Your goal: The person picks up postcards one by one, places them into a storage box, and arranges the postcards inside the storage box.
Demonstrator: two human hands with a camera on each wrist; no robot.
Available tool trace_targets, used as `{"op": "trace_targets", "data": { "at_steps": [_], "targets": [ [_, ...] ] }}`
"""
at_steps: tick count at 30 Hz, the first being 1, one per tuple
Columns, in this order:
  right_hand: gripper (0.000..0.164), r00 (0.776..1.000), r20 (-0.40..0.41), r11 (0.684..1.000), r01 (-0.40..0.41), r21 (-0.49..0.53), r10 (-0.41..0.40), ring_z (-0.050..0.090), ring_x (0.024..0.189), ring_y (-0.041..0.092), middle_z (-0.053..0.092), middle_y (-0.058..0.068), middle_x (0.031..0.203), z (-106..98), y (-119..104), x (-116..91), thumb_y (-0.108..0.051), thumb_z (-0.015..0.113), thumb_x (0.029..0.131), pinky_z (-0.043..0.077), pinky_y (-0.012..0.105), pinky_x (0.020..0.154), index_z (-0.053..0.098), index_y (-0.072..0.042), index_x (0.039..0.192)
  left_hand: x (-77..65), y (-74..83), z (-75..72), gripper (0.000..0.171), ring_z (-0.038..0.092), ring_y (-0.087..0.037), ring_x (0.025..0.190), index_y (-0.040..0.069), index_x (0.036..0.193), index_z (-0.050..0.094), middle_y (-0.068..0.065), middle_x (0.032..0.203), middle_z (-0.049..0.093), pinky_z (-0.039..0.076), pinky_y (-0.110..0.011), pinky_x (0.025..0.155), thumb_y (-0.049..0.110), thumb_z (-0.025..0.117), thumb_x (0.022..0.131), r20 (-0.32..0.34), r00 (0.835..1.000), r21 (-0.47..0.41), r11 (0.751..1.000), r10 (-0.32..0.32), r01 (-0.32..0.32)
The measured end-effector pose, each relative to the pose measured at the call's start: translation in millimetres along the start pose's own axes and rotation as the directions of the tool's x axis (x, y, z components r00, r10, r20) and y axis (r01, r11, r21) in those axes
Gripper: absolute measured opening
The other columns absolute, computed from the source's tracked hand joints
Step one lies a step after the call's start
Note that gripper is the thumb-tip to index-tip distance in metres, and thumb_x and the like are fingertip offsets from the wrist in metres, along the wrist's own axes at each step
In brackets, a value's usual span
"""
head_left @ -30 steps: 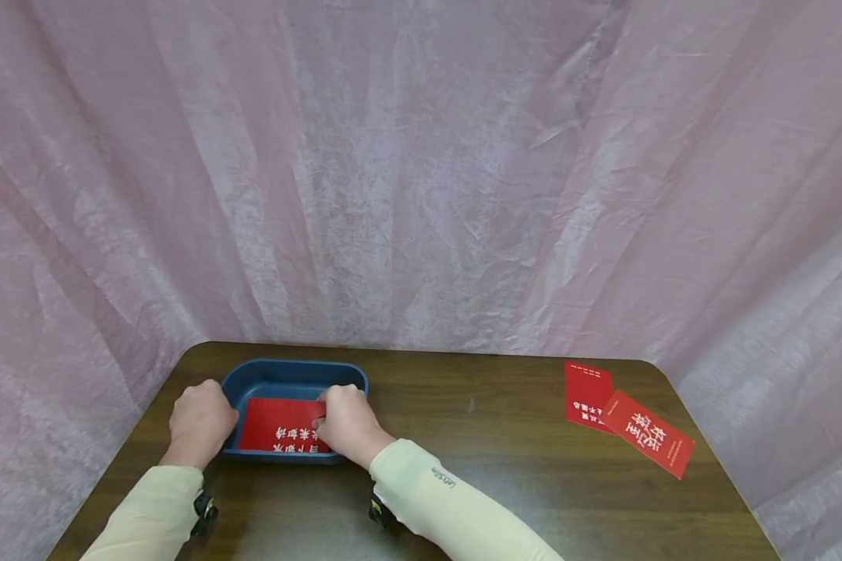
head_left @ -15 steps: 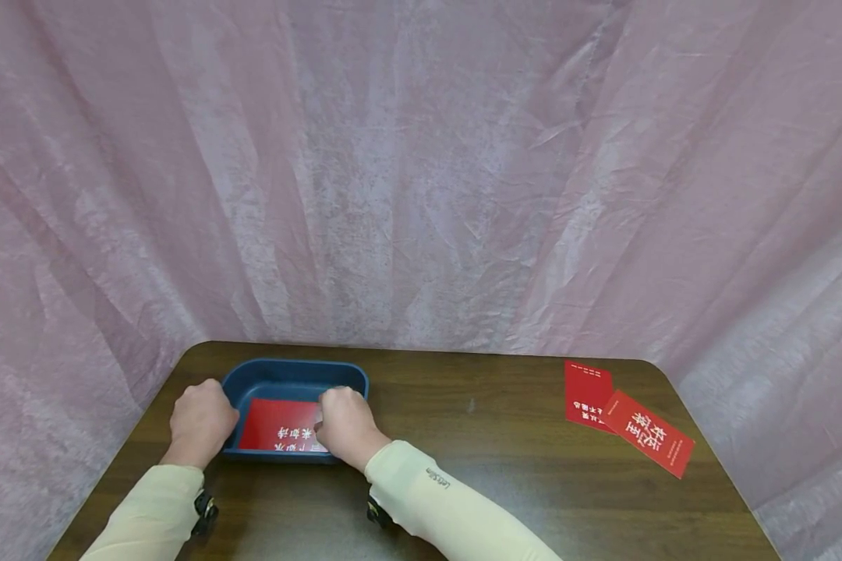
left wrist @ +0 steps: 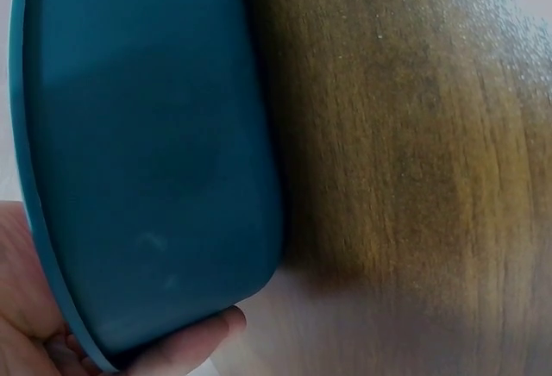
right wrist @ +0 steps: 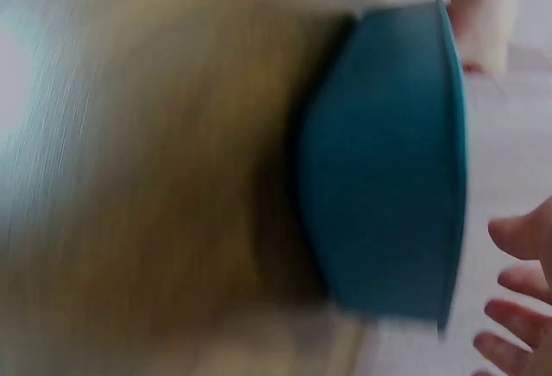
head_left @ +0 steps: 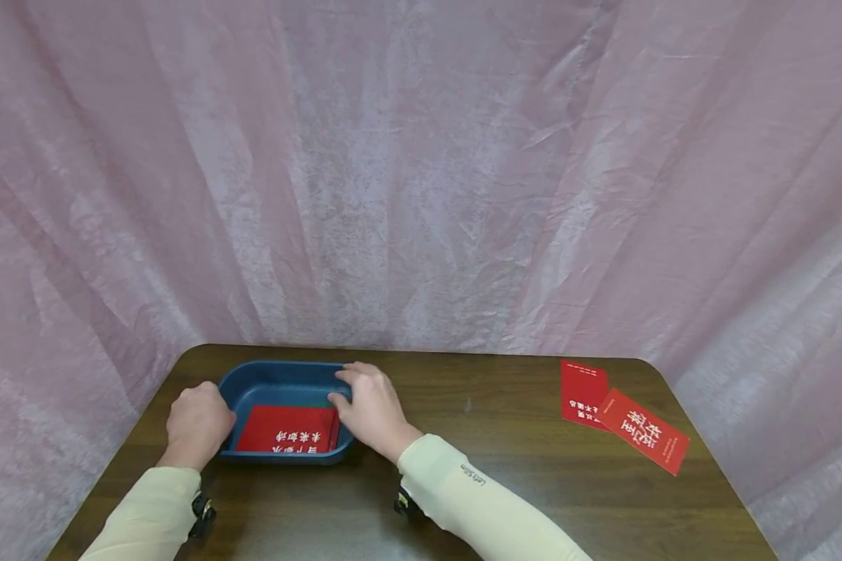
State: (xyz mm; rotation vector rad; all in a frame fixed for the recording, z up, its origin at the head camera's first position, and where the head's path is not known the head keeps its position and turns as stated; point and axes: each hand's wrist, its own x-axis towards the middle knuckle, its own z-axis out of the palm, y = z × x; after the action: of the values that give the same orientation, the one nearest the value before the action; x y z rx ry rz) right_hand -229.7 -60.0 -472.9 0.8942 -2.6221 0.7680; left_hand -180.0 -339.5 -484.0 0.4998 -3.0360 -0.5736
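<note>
A dark blue plastic tray (head_left: 281, 374) sits at the left of the table, with red cards (head_left: 288, 428) bearing white characters stacked flat inside its near part. At the tray's left end, my left hand (head_left: 199, 425) grips the rim; the left wrist view shows the thumb (left wrist: 194, 339) against the outer wall. My right hand (head_left: 375, 409) hovers over the right end, holding nothing. Its fingers are spread in the right wrist view, with a gap between the fingertips (right wrist: 509, 228) and the tray's rim.
Far to the right, two more red cards overlap: an upright one (head_left: 582, 389) and a slanted one (head_left: 644, 431). The brown wooden table (head_left: 477, 452) has a pink curtain (head_left: 421, 195) hanging behind it.
My right hand has let go of the red card, which now lies flat in the tray, and has moved right with its fingers spread. The left hand has kept its hold on the rim.
</note>
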Motion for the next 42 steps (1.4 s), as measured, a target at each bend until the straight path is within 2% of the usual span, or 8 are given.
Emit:
{"op": "trace_targets", "data": {
  "at_steps": [6, 11, 16, 23, 28, 31, 34, 42],
  "targets": [
    [0.04, 0.978, -0.159, 0.971, -0.165, -0.173, 0.138, 0.046, 0.117, 0.025, 0.057, 0.005, 0.121, -37, 62, -2, -0.035, 0.066, 0.083, 0.03, 0.045, 0.099, 0.063, -0.012, 0.116, 0.2, 0.6, 0.0, 0.021, 0.05, -0.027, 0.053, -0.005, 0.074, 0.055, -0.015, 0.065, 0.052, 0.046, -0.042, 0.045, 0.015, 0.057, 0.08, 0.001, 1.0, 0.001, 1.0, 0.001, -0.001],
    [0.041, 0.922, -0.191, 0.877, -0.381, -0.291, 0.337, 0.043, 0.119, 0.031, 0.053, 0.008, 0.125, -67, 115, -21, -0.036, 0.062, 0.085, 0.024, 0.055, 0.098, 0.061, -0.01, 0.117, 1.2, -0.1, 0.7, 0.021, 0.05, -0.028, 0.054, -0.005, 0.075, 0.055, -0.016, 0.066, 0.052, 0.045, -0.042, 0.045, 0.015, 0.056, 0.08, -0.001, 1.0, -0.001, 1.0, -0.001, 0.001],
    [0.051, 0.829, -0.207, 0.746, -0.558, -0.364, 0.519, 0.041, 0.113, 0.04, 0.051, 0.015, 0.12, -93, 162, -44, -0.041, 0.057, 0.085, 0.023, 0.059, 0.095, 0.055, -0.001, 0.117, 2.7, 0.6, 0.6, 0.023, 0.05, -0.027, 0.054, -0.007, 0.077, 0.055, -0.017, 0.067, 0.052, 0.046, -0.042, 0.045, 0.016, 0.058, 0.079, 0.0, 1.0, -0.002, 1.0, -0.009, 0.009],
    [0.084, 0.639, -0.077, 0.554, -0.715, -0.428, 0.766, 0.018, 0.123, 0.06, 0.025, 0.035, 0.138, -113, 208, -78, -0.05, 0.051, 0.086, 0.015, 0.067, 0.095, 0.029, 0.014, 0.134, 2.9, 1.5, 1.1, 0.021, 0.049, -0.027, 0.053, -0.005, 0.074, 0.054, -0.014, 0.064, 0.051, 0.045, -0.04, 0.045, 0.015, 0.057, 0.079, -0.002, 1.0, -0.005, 1.0, -0.009, 0.009],
    [0.094, 0.542, -0.007, 0.484, -0.756, -0.441, 0.84, 0.017, 0.121, 0.062, 0.019, 0.041, 0.137, -114, 216, -89, -0.056, 0.047, 0.087, 0.018, 0.067, 0.095, 0.02, 0.02, 0.134, 4.3, 1.1, 1.0, 0.021, 0.05, -0.026, 0.052, -0.006, 0.075, 0.054, -0.015, 0.064, 0.051, 0.046, -0.042, 0.045, 0.015, 0.057, 0.079, -0.007, 1.0, 0.003, 1.0, 0.001, -0.001],
    [0.095, 0.528, 0.019, 0.481, -0.758, -0.44, 0.849, 0.02, 0.121, 0.06, 0.022, 0.041, 0.136, -111, 216, -93, -0.058, 0.045, 0.087, 0.02, 0.066, 0.095, 0.019, 0.021, 0.133, 4.3, 0.6, 1.8, 0.022, 0.05, -0.026, 0.052, -0.006, 0.075, 0.054, -0.015, 0.064, 0.051, 0.046, -0.041, 0.044, 0.015, 0.057, 0.079, 0.003, 1.0, 0.005, 1.0, -0.002, 0.002],
    [0.095, 0.545, 0.031, 0.504, -0.75, -0.429, 0.838, 0.02, 0.124, 0.057, 0.022, 0.04, 0.137, -106, 213, -95, -0.058, 0.045, 0.087, 0.021, 0.066, 0.095, 0.018, 0.019, 0.135, 4.3, 0.3, 2.8, 0.022, 0.05, -0.026, 0.052, -0.006, 0.074, 0.054, -0.014, 0.064, 0.051, 0.046, -0.04, 0.044, 0.015, 0.057, 0.08, 0.008, 1.0, 0.002, 1.0, -0.003, 0.003],
    [0.087, 0.7, 0.043, 0.656, -0.644, -0.393, 0.713, 0.02, 0.125, 0.055, 0.025, 0.036, 0.138, -93, 200, -97, -0.051, 0.05, 0.088, 0.023, 0.056, 0.1, 0.018, 0.012, 0.14, 5.1, 1.0, 1.3, 0.022, 0.049, -0.026, 0.052, -0.005, 0.073, 0.054, -0.015, 0.064, 0.051, 0.046, -0.04, 0.044, 0.015, 0.057, 0.08, -0.006, 1.0, 0.004, 1.0, -0.001, 0.001]
  ]
}}
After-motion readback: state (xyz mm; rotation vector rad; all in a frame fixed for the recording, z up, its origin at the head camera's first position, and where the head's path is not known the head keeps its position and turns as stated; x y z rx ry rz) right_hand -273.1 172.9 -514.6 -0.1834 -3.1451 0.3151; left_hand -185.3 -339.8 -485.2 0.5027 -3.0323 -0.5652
